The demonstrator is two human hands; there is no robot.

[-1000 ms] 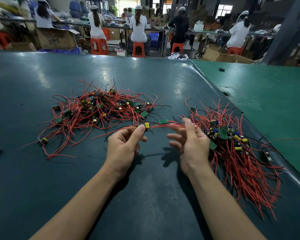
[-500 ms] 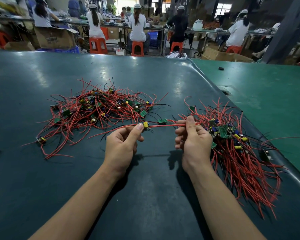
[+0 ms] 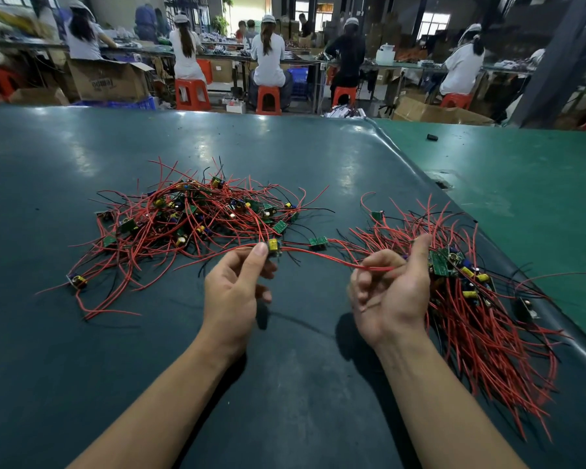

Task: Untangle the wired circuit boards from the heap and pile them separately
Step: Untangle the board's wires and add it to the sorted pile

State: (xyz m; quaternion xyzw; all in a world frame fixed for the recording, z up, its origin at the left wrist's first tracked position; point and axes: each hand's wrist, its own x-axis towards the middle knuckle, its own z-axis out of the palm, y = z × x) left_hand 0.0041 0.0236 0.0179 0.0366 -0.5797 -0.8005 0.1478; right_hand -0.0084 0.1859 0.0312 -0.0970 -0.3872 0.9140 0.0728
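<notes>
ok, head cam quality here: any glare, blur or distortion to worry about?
Head view: overhead lights leave pale glare patches on the dark mat; wide-angle bending curves the mat's far edge; the workers behind are soft and smeared at the left; the left hand, right hand and held red wire are sharp, with hand shadows below.

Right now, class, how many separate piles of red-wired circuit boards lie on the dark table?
2: the tangled heap beyond the left hand, and the sorted pile beside the right hand.
</notes>
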